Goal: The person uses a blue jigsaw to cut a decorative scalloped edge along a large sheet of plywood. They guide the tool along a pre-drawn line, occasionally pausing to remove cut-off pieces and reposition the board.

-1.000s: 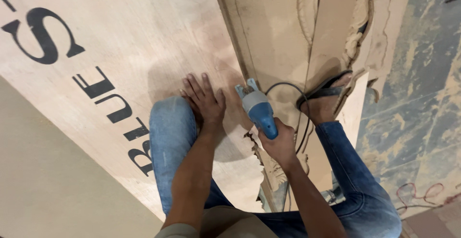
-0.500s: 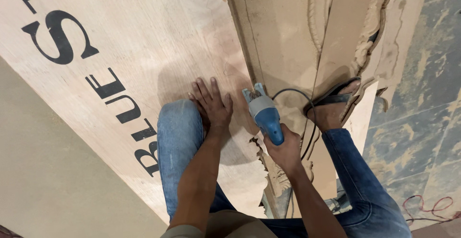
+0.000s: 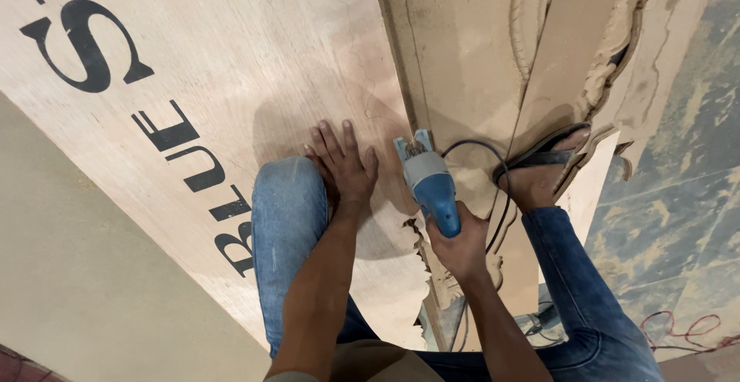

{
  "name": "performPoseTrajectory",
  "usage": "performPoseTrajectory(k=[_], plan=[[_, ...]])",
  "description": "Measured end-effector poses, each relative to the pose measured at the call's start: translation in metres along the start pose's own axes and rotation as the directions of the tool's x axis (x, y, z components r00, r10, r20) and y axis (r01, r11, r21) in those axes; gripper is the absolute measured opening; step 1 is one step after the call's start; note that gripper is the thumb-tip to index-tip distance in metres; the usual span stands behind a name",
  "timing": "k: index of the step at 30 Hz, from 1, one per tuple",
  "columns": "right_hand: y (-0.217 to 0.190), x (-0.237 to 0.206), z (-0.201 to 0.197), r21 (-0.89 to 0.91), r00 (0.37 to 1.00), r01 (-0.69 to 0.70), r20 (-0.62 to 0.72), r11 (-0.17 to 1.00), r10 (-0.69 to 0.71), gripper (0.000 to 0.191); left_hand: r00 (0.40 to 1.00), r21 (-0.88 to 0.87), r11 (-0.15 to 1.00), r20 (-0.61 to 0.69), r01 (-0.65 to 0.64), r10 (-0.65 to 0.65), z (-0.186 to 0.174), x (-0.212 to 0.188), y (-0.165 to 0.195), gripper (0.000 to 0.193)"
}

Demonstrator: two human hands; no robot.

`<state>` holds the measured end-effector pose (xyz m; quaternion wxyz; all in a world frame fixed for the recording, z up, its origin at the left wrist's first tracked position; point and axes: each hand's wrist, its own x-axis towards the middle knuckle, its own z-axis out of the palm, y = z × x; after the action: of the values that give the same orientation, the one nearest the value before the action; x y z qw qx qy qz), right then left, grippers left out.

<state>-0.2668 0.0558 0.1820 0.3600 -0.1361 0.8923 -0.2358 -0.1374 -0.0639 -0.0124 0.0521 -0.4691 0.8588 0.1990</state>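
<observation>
1. One blue power tool (image 3: 430,184), gripped at its rear handle by the right hand (image 3: 461,245), fingers wrapped tight around the blue body.
2. Long axis of the tool running from the hand away from the body, slightly to the left; grey working head at the far end, blue handle at the near end.
3. Tool head resting at the seam where the plywood sheet (image 3: 254,66) meets the carved board (image 3: 470,50), near the sheet's right edge.
4. One left hand (image 3: 344,164), open and pressed flat on the plywood sheet, fingers spread and pointing away from the body, just left of the tool and not touching it; nothing held in it.
5. One black power cord (image 3: 479,148) looping from the tool to the right and curving back toward the sandalled foot.
6. Two legs in blue jeans: left knee (image 3: 289,197) bent up on the plywood just beside the left hand, right leg (image 3: 582,282) stretched over the carved board.
7. One sandalled foot (image 3: 543,170) set on the carved board, near its ornate cut edge.
8. Large black stencilled letters on the plywood toward its left side.
9. One red wire (image 3: 686,328) curled on the floor at lower right.
</observation>
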Motion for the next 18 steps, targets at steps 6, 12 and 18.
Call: performPoseTrajectory(k=[6, 12, 18], plan=[[-0.0017, 0.0011, -0.0002, 0.014, 1.0, 0.009, 0.015, 1.0, -0.01, 0.021, 1.0, 0.001, 1.0, -0.026, 0.013, -0.013, 0.0018, 0.0004, 0.0008, 0.069], [-0.0038, 0.0044, -0.0011, -0.009, 0.999, -0.025, 0.043, 1.0, 0.026, 0.021, 1.0, 0.006, 1.0, -0.028, -0.003, 0.003, -0.0002, 0.0007, -0.0005, 0.07], [-0.0066, 0.0068, -0.0016, -0.005, 1.0, 0.018, 0.024, 1.0, -0.018, 0.022, 1.0, 0.014, 1.0, -0.016, -0.012, 0.012, -0.0041, 0.0026, -0.0009, 0.071]])
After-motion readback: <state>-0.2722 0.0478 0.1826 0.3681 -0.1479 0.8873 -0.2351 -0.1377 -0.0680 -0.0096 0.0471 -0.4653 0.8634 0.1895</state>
